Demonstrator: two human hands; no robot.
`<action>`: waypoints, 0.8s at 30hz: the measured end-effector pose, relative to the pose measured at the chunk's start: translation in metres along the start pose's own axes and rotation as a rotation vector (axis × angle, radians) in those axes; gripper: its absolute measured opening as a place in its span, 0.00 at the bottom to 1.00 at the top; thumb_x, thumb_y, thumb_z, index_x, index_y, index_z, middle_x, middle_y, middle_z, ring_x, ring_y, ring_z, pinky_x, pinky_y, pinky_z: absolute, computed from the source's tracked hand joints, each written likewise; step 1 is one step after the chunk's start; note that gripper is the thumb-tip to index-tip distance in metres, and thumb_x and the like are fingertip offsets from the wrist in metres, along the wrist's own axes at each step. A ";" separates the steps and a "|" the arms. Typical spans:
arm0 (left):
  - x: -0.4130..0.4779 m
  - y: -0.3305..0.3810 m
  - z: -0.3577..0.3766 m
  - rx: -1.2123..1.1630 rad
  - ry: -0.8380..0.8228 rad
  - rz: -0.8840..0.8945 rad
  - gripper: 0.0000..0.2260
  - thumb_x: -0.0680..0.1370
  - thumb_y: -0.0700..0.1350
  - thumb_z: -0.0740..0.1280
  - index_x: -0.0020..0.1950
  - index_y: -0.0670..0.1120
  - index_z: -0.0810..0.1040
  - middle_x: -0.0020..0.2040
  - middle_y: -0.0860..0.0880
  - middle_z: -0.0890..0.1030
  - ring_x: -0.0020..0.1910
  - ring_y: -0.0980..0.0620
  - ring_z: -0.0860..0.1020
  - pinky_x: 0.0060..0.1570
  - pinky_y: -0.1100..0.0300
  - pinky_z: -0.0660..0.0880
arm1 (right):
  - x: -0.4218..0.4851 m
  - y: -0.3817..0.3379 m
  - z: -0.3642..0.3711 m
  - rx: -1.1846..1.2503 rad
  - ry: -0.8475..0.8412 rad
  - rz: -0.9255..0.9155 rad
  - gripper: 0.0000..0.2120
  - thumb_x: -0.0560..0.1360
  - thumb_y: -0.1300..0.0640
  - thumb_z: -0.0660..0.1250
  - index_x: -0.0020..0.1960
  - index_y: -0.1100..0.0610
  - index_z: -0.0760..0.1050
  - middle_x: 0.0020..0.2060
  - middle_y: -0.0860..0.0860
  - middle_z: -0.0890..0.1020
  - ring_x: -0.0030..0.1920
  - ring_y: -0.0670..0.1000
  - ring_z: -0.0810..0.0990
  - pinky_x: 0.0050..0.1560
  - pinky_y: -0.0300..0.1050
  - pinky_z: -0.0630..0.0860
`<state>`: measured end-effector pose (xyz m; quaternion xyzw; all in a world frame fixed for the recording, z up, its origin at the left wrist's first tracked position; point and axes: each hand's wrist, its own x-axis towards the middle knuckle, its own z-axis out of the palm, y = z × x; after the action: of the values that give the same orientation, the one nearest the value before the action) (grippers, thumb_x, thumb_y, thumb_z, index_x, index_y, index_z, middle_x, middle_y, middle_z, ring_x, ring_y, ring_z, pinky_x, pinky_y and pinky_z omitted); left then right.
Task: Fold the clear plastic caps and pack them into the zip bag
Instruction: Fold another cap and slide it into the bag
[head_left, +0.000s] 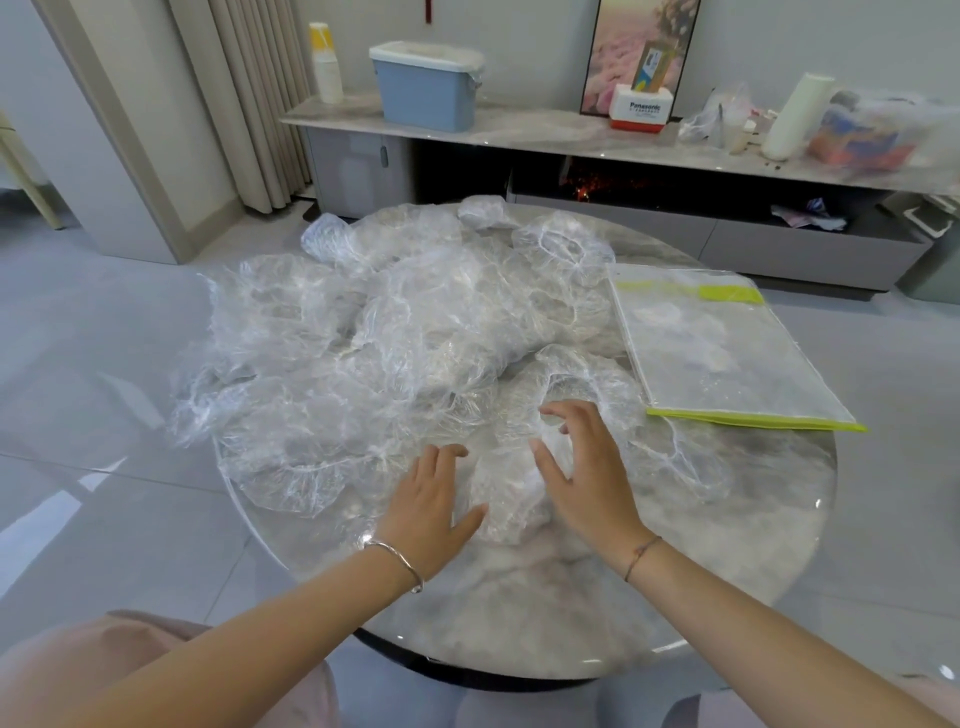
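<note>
- Head view, the hands: the left hand (431, 499) lies with fingers mostly straight and thumb spread, pressing on the near edge of a bunched clear plastic cap (506, 499). It has hold of nothing.
- The right hand (584, 467) arches over the other side of the same cap, fingers curved and thumb wide. The film is so clear that I cannot tell whether its fingertips pinch the plastic or only rest on it.
- Head view, the task's things: the cap between the hands sits at the near edge of the round marble table (727, 597), crumpled rather than flat.
- A loose pile of caps (363, 338) covers the left and middle of the table.
- The zip bag (717, 343) lies flat to the right, beside the pile. Its green zip end faces away, and it looks to hold little or nothing.
- Step in hand: folding looks to be at its start, with this one cap being gathered between both hands.
- Next move: it likely calls for flattening the cap, doubling it over into a small packet, then carrying it right to the bag's mouth, which may need opening first.
</note>
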<state>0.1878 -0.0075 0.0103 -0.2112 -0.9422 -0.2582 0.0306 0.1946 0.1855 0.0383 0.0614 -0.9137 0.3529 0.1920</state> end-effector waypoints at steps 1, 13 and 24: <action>0.000 0.001 -0.001 0.045 0.075 0.092 0.23 0.75 0.57 0.57 0.66 0.47 0.63 0.57 0.48 0.70 0.54 0.50 0.72 0.56 0.56 0.72 | -0.002 -0.002 -0.003 -0.013 0.014 -0.055 0.12 0.77 0.52 0.61 0.60 0.52 0.70 0.55 0.43 0.71 0.54 0.42 0.71 0.57 0.40 0.68; -0.002 -0.021 0.024 0.283 -0.352 0.288 0.35 0.73 0.63 0.24 0.76 0.49 0.41 0.76 0.53 0.42 0.75 0.49 0.40 0.75 0.51 0.43 | -0.052 0.024 0.011 -0.281 -0.652 -0.105 0.35 0.73 0.34 0.35 0.77 0.46 0.46 0.74 0.38 0.46 0.75 0.39 0.40 0.72 0.36 0.34; 0.007 -0.016 0.013 0.319 -0.497 0.273 0.39 0.69 0.71 0.33 0.76 0.52 0.37 0.75 0.56 0.36 0.75 0.54 0.35 0.70 0.58 0.31 | -0.050 0.025 0.012 -0.320 -0.659 -0.134 0.33 0.77 0.35 0.48 0.78 0.48 0.45 0.76 0.42 0.49 0.76 0.41 0.43 0.72 0.35 0.35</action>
<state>0.1760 -0.0106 -0.0075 -0.3845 -0.9125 -0.0416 -0.1334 0.2304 0.1945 -0.0051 0.2004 -0.9641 0.1534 -0.0826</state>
